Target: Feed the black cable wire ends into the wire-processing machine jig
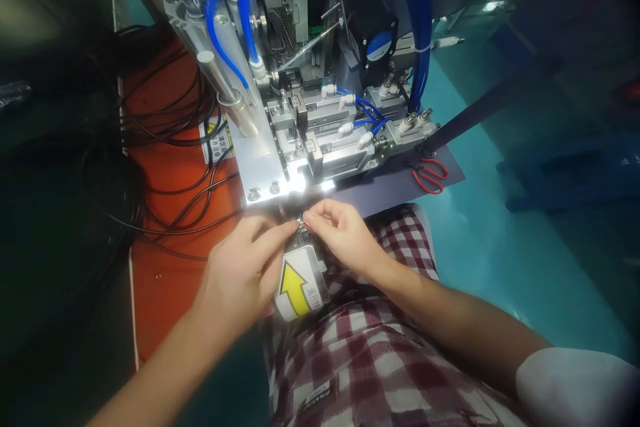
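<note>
Part [303,224], small, partly red: one, at your fingertips, by the upper end of the arrow-labelled unit [300,288]. Right hand [343,235]: your fingers pinched on the part. Left hand [247,260]: your fingers reach the same spot; whether they grip, you cannot tell. Red-handled pliers [440,163]: on the dark panel [393,192], right. Black cables [193,233]: across the orange bench [170,297], left.
</note>
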`<state>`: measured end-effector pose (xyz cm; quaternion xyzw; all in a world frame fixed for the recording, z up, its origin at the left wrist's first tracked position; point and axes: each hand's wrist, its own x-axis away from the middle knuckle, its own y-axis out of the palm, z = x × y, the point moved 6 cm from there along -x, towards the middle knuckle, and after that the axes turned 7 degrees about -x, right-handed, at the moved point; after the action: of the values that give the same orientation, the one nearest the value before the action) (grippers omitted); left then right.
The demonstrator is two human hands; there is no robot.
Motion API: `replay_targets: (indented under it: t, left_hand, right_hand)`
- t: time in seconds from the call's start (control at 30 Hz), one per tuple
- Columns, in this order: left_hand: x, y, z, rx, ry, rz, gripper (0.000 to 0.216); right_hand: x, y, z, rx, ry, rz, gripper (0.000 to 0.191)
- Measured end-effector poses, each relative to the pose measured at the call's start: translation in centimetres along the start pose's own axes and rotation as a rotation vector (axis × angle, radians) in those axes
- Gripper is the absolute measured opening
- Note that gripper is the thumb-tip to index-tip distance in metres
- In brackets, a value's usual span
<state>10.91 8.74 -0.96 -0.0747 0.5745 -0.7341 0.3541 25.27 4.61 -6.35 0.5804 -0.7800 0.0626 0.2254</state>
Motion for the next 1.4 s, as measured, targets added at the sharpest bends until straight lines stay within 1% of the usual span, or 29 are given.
replay_targets:
  t: [0.1,0.27,0.47,0.63,0.8,0.9,1.13,1.27,1.4]
  left_hand:
    - [0.04,0.05,0.10,-0.037,0.031,-0.007,0.027]
    - [-0.20,-0.12,0.32,-0.029,0.068,-0.012,0.027]
    - [-0.24,0.02,0.63,-0.066,0.095,-0.012,0.025]
    - [-0.18,0.12,0.52,-0.051,0.088,0.002,0.024]
    - [-0.29,-0.10,0.56,-0.065,0.094,0.017,0.025]
    - [-0.38,-0.17,0.71,-0.066,0.099,0.013,0.025]
    - [-0.15,-0.02,0.54,-0.058,0.082,0.006,0.026]
    - [-0.04,0.02,0.33,-0.051,0.079,0.000,0.026]
    - [-0.13,-0.05,0.33,-0.053,0.097,0.000,0.028]
  right_hand:
    - [-0.13,0.05,0.16,-0.020,0.016,0.001,0.022]
    - [-0.22,0.24,0.17,-0.072,0.065,-0.013,0.021]
    - [-0.25,0.13,0.23,-0.104,0.067,-0.015,0.022]
    - [-0.19,-0.24,0.18,-0.100,0.020,-0.079,0.025]
    - [0.02,-0.57,0.13,-0.028,-0.042,-0.053,0.027]
    - [-0.03,-0.41,0.46,-0.006,-0.056,-0.031,0.022]
    - [-0.24,-0.28,0.31,0.110,-0.194,-0.008,0.017]
    - [-0.25,-0.25,0.29,0.142,-0.184,0.015,0.020]
    - [-0.39,-0.12,0.46,0.091,-0.115,-0.001,0.024]
